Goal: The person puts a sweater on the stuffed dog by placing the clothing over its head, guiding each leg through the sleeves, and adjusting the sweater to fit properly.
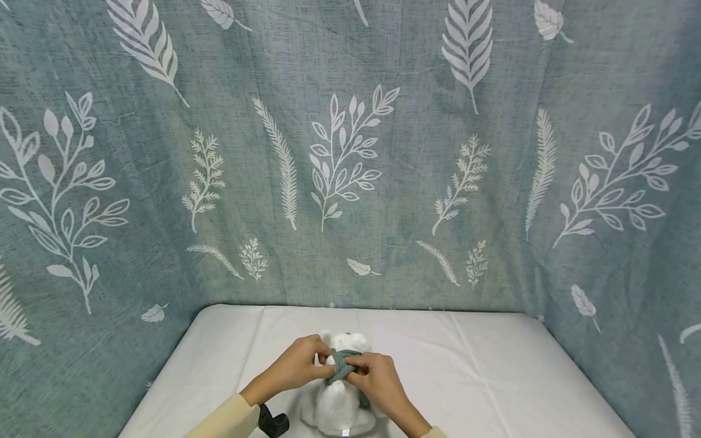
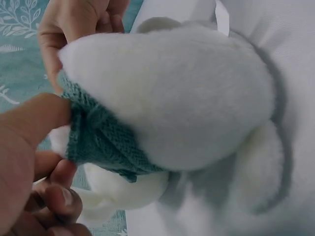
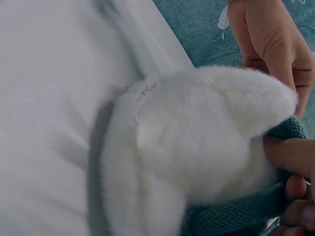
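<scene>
Pinched nearly closed, left hand (image 1: 302, 364) and right hand (image 1: 376, 377) both hold the green scarf (image 2: 106, 137) round the white plush toy (image 2: 197, 103); toy's well short of the worktop's (image 1: 471, 371) far edge. I'd draw both sides evenly; fur kept clear.

On the white worktop (image 1: 438, 359), faintly creased from front to back: 1 white stuffed toy (image 1: 336, 406), resting midway across the near side, well apart from the far edge.
</scene>
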Demonstrator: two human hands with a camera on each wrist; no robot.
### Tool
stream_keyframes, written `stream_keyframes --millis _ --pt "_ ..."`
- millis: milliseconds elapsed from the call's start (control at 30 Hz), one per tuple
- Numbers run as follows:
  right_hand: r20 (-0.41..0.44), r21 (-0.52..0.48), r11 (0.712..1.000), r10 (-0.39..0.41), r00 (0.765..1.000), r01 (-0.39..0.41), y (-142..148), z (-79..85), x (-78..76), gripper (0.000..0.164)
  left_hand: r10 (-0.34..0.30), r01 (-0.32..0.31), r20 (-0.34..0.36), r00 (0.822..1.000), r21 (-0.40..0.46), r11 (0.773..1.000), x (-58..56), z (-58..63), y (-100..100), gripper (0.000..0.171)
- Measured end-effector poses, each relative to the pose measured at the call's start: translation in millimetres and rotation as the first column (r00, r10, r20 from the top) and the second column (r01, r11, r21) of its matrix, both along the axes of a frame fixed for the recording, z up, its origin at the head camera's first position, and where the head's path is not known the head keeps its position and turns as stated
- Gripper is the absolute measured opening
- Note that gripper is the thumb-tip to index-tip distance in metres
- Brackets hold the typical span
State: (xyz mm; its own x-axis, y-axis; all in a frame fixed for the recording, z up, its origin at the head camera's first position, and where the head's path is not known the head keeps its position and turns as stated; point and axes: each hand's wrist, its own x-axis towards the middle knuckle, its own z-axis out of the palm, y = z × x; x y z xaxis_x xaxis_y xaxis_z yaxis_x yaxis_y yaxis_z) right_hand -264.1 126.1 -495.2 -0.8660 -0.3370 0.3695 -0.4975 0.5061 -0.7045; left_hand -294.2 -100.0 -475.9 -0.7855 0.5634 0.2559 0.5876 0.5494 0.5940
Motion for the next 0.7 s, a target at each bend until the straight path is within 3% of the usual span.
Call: stream_keyframes --millis 133,500,700 --pt "-0.004 -0.012 1.000 -0.022 1.000 0.022 -3.1 -1.7 -0.1 0.017 0.000 -0.001 -0.023 1.000 -0.036 0.999 2.0 2.9 0.6 0.022" --pt "0.035 0.001 1.000 -0.006 0.999 0.006 1.6 1.6 0.1 0.004 0.062 -0.065 -0.062 0.996 -0.049 0.997 6.5 3.9 -8.7 0.013" --pt "0.052 0.057 0.998 -0.007 0.999 0.004 13.8 4.4 2.2 0.004 0.107 -0.107 -0.009 0.994 -0.005 0.994 4.8 3.5 -9.5 0.017"
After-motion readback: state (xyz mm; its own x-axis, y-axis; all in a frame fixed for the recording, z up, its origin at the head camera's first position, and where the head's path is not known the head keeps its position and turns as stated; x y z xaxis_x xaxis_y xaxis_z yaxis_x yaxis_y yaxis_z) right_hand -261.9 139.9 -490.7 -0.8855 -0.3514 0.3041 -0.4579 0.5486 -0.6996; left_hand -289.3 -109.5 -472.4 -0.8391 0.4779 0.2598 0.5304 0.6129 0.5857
